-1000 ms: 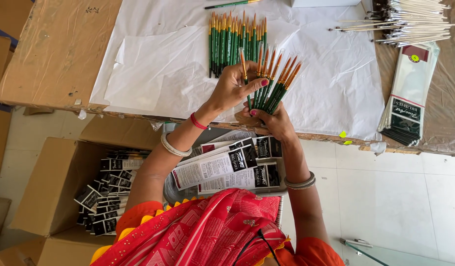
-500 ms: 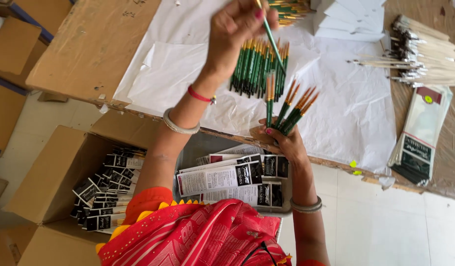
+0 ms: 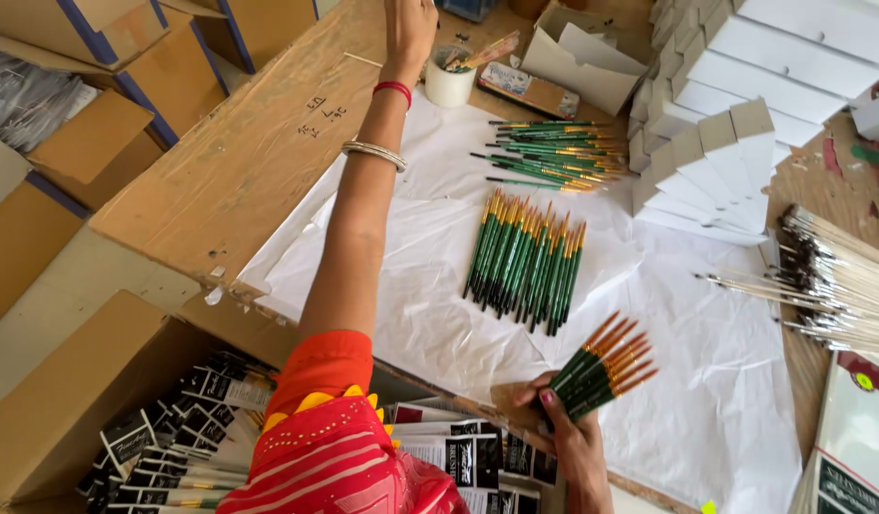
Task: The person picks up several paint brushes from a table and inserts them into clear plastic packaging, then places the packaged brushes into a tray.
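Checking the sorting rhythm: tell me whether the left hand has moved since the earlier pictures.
Yes. The left hand has reached up and away from the row of green brushes, now beside the white cup.

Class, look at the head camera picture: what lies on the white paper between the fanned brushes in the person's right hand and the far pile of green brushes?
A neat row of green brushes lies between them.

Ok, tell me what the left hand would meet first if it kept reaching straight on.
The left hand points toward the table's far edge. Straight on, nothing shows before the picture's top edge. The white cup of small tools sits just beside that line, to its right; depth is unclear.
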